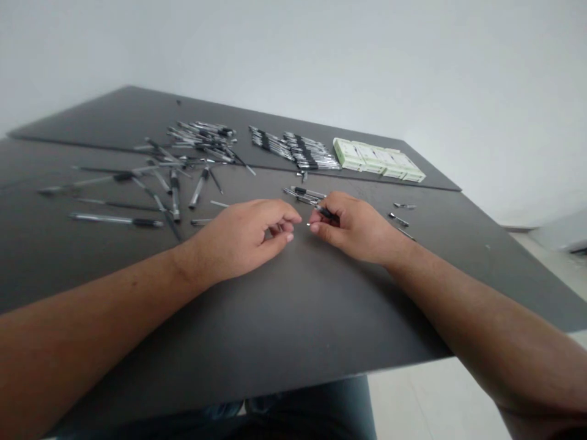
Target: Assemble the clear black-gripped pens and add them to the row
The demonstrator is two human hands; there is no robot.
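Slightly left of centre, my left hand (250, 235) hovers over the dark table with curled fingers. Its thumb meets the fingertips, and whatever lies between them is hidden. Facing it, a small gap away, my right hand (355, 226) is closed on a pen with a black grip (324, 211). A tiny shiny tip (308, 224) pokes out between that hand's thumb and finger. Just behind the right fingers lie a couple of clear pens with black grips (305, 192). Pen pieces (175, 192) are scattered beyond my left hand.
A heap of pens and parts (202, 137) spreads across the table's left. Two groups of aligned pens (312, 151) lie at the back, beside green-and-white boxes (378, 160). A few small pen parts (398, 219) rest on the right. The table's front edge (321, 380) is close to my lap.
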